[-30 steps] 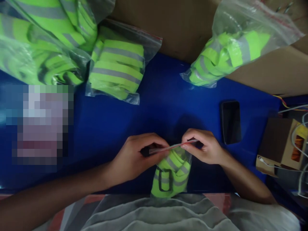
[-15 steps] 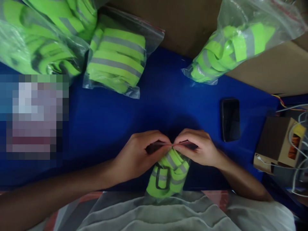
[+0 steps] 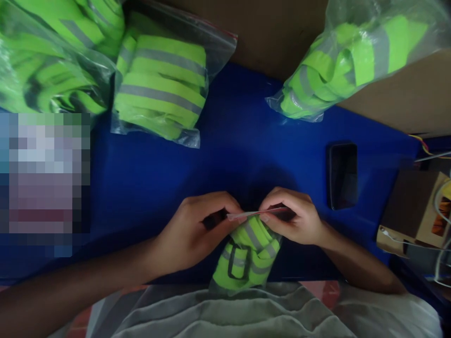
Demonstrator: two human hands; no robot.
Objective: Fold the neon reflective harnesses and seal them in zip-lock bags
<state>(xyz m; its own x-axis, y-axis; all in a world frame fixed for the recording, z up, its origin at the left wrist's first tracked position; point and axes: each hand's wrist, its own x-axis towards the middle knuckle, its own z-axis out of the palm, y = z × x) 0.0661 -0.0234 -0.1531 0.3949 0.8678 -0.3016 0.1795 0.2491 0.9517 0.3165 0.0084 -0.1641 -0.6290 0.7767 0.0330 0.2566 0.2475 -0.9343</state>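
Note:
A clear zip bag [image 3: 255, 213] with a reddish strip along its top edge stands upright at the table's front edge, close to my body. Inside it lies a folded neon-yellow reflective strap [image 3: 230, 278] with grey bands and a dark rectangular buckle [image 3: 230, 263]. My left hand [image 3: 197, 230] pinches the bag's top edge near its left end, thumb below and fingers above. Farther along the same edge, my right hand [image 3: 294, 216] is closed on it in a similar pinch. A short stretch of the edge shows between the two hands.
Several filled bags, one with a banded strap bundle [image 3: 160, 84], lie at the back left. Another bagged strap [image 3: 338, 70] leans against cardboard at the back right. A black phone [image 3: 341, 174] rests on the blue table [image 3: 225, 155]. Cables and a cardboard box [image 3: 410, 202] are at right.
My hands have drawn a little apart along the bag's top edge, so more of the edge shows, including its left end. The view has shifted slightly.

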